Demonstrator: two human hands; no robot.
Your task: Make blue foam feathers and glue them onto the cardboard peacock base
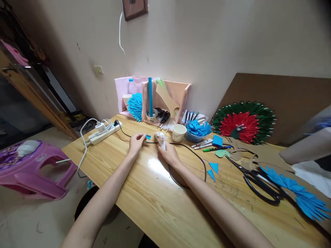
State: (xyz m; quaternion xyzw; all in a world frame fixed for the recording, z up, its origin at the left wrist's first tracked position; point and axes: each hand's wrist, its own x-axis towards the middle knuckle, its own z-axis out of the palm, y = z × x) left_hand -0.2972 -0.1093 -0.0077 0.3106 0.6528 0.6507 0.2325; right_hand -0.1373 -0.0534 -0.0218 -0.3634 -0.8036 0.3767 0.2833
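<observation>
My left hand (137,143) pinches a small blue paper piece (148,137) just above the wooden table. To its right, my right hand (168,153) is wrapped round a white hot glue gun (160,137), whose black cord (192,151) loops over the tabletop. The glue gun's nozzle is too small to make out. A paper cup (179,132) stands just beyond my right hand. Two blue paper triangles (213,167) lie to the right of my right forearm.
Large black scissors (256,181) and a blue paper fringe (297,193) lie at right. Behind are a bowl (195,137) of blue paper pieces, several markers (204,143) and a red-green paper flower (241,124). A power strip (106,133) sits at left. Another person's arm (306,144) rests at far right.
</observation>
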